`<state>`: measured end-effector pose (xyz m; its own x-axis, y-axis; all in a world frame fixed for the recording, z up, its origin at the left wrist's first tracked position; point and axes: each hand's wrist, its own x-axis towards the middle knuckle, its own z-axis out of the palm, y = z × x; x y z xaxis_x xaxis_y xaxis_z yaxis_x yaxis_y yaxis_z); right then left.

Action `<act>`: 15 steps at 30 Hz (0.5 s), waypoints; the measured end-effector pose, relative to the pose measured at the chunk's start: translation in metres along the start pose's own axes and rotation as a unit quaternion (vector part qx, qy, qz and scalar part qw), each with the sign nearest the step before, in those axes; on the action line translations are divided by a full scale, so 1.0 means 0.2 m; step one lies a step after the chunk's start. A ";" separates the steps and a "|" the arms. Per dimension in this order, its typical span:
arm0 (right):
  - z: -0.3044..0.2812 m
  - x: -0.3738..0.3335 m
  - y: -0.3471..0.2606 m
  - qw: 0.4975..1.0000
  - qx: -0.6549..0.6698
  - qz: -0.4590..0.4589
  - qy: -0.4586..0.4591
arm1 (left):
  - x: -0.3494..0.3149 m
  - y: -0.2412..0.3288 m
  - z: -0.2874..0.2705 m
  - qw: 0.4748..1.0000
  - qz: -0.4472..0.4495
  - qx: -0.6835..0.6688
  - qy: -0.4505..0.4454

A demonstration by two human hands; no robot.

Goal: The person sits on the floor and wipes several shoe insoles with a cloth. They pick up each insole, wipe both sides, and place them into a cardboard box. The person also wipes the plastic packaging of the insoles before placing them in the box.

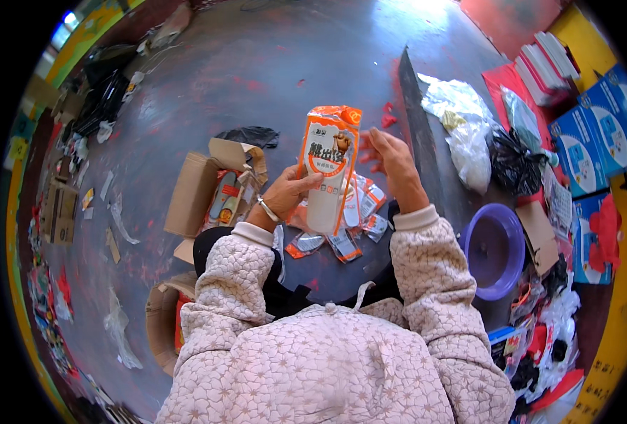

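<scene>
My left hand grips an orange-and-white packet by its left side, thumb across the front. The packet stands upright, printed face toward me, and a pale, long, rounded shape like an insole shows in its lower part. Just right of it is my right hand, fingers apart and slightly bent, holding nothing that I can see. Below the held packet, several similar orange-and-white packets lie in a loose pile between my legs. The held packet and my left hand partly cover that pile.
An open cardboard box with packets inside stands left of the pile; another cardboard box is nearer me. On the right are a purple basin, a black plastic bag, white plastic bags and blue boxes. Scraps litter the left.
</scene>
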<state>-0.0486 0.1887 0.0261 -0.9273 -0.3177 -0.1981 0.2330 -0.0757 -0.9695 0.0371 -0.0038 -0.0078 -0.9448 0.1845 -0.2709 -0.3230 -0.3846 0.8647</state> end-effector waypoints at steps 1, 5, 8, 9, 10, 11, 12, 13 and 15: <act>0.02 -0.01 -0.03 0.999 0.048 -0.008 0.003 | -0.01 -0.01 0.01 1.000 -0.009 0.023 -0.016; -0.04 0.03 0.01 0.999 0.000 -0.048 0.009 | -0.01 -0.04 0.03 0.994 -0.015 0.094 -0.047; -0.06 0.03 0.00 0.997 0.009 -0.032 0.071 | -0.02 -0.01 0.06 0.984 -0.022 0.171 -0.051; -0.07 0.03 0.01 0.997 0.023 -0.003 0.079 | -0.02 -0.02 0.06 0.983 -0.019 0.173 -0.054; -0.09 0.05 0.02 0.995 0.036 0.025 0.088 | -0.02 -0.04 0.04 0.983 -0.016 0.175 -0.055; -0.10 0.06 0.03 0.993 0.050 0.054 0.095 | -0.02 -0.05 0.03 0.982 -0.013 0.177 -0.057; -0.11 0.07 0.04 0.996 0.028 0.034 0.073 | -0.03 -0.06 0.03 0.984 -0.017 0.172 -0.050; -0.12 0.08 0.05 0.999 0.007 0.014 0.051 | -0.03 -0.07 0.04 0.985 -0.021 0.168 -0.043; -0.11 0.08 0.07 0.999 -0.003 -0.019 0.038 | -0.04 -0.07 0.04 0.985 -0.026 0.167 -0.034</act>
<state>-0.0661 0.2036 0.0067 -0.9549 -0.2421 -0.1717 0.1961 -0.0805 -0.9773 0.0492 0.0078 -0.0148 -0.9176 0.2610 -0.3000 -0.3244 -0.0552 0.9443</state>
